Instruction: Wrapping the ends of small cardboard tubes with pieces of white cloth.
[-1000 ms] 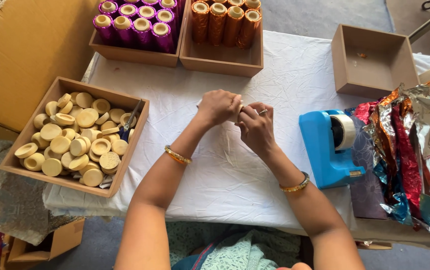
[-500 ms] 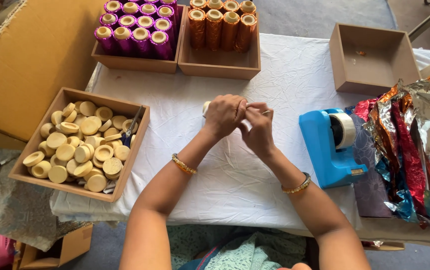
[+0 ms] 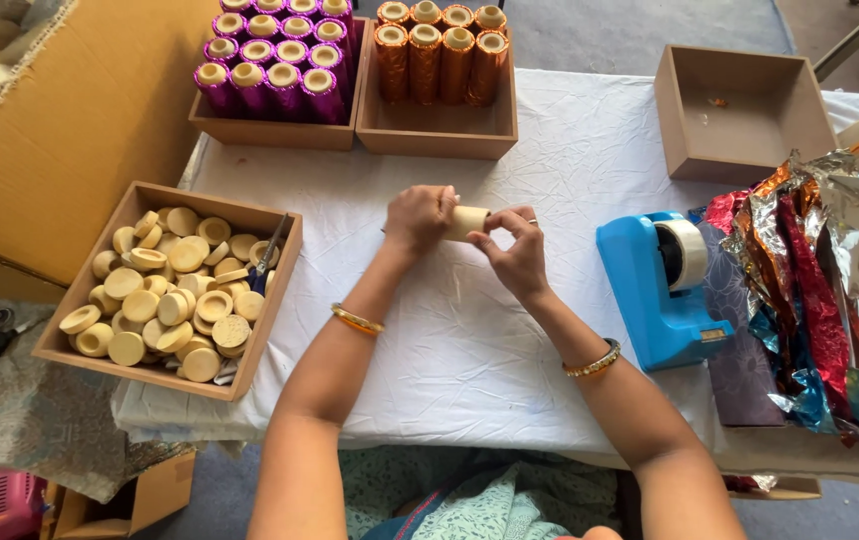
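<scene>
1. Surface (image 3: pixel 570 150): white cloth, your hands raised over its middle.
2. Left hand (image 3: pixel 416 217): fingers closed round the left end of the cream roll.
3. Right hand (image 3: pixel 517 252): fingertips pinching its right end.
4. Cream roll (image 3: pixel 469 221): held between both hands, long axis left to right, each hand equally near.

Box of discs (image 3: pixel 172 285) left on table (image 3: pixel 470 350), tape dispenser (image 3: pixel 658 285) right, roll boxes (image 3: pixel 440 95) behind
</scene>
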